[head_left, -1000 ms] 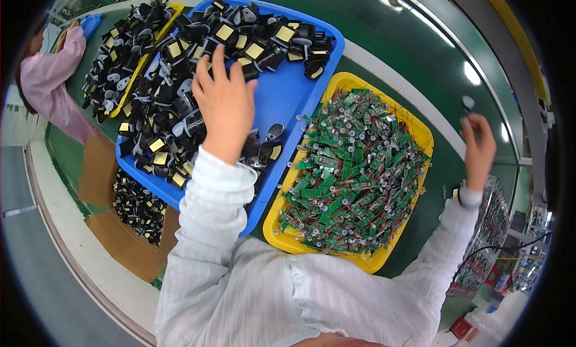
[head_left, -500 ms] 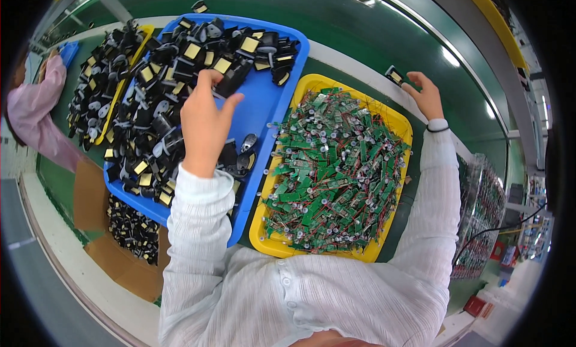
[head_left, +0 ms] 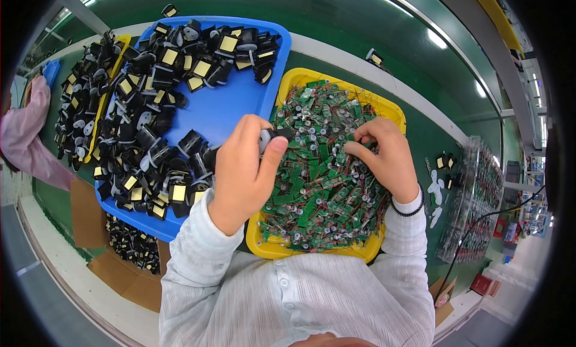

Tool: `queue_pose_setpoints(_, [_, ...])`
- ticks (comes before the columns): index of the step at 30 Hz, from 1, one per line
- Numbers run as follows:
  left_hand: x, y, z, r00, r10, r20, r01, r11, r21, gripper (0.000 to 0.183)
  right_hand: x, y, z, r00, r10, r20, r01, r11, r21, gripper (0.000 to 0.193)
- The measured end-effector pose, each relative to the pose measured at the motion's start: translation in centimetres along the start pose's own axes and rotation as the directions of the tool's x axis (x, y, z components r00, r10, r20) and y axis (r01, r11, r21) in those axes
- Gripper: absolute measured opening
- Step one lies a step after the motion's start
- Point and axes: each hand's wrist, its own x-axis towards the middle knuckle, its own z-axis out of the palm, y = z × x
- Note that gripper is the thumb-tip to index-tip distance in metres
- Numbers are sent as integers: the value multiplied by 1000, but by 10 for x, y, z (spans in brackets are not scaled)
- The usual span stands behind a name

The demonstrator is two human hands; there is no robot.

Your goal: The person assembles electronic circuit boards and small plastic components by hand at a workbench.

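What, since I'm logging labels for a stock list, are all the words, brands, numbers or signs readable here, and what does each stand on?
No text can be read clearly.
Green circuit boards by the right hand: any marks too small to read.
Black and grey part in the left hand: none made out.
Black parts in the blue tray: none made out.
Red object at far right: any print too blurred.

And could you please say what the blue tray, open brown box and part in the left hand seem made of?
Blue tray: probably moulded plastic with a slight sheen, given its even colour and rounded rim.
Open brown box: apparently matt cardboard, with thin folded flaps.
Part in the left hand: perhaps plastic, from its smooth black and grey surfaces, partly hidden.
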Motion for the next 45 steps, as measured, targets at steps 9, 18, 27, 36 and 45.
queue_pose_setpoints(9, [-7, 3, 8, 987, 141, 70, -117, 955, -274, 16, -19, -20, -11, 991, 124, -45, -83, 851, 519, 14])
queue_pose_setpoints(18, [-8, 6, 16, 993, 117, 16, -104, 933, -343, 18, -19, -30, -21, 961, 275, 8, -131, 432, 892, 33])
queue_pose_setpoints(27, [-8, 9, 14, 990, 119, 70, -97, 961, -260, 20, -22, -17, -25, 992, -38, 119, 16, 983, 183, 5])
queue_pose_setpoints(36, [-7, 10, 15, 987, 149, 66, -132, 970, -204, 20, -31, -26, -34, 954, -299, 6, 299, 951, -76, 23])
queue_pose_setpoints(45, [-13, 9, 23, 992, -18, 125, 85, 832, -548, 24, -30, -26, -30, 952, -289, 97, 301, 942, -147, 22])
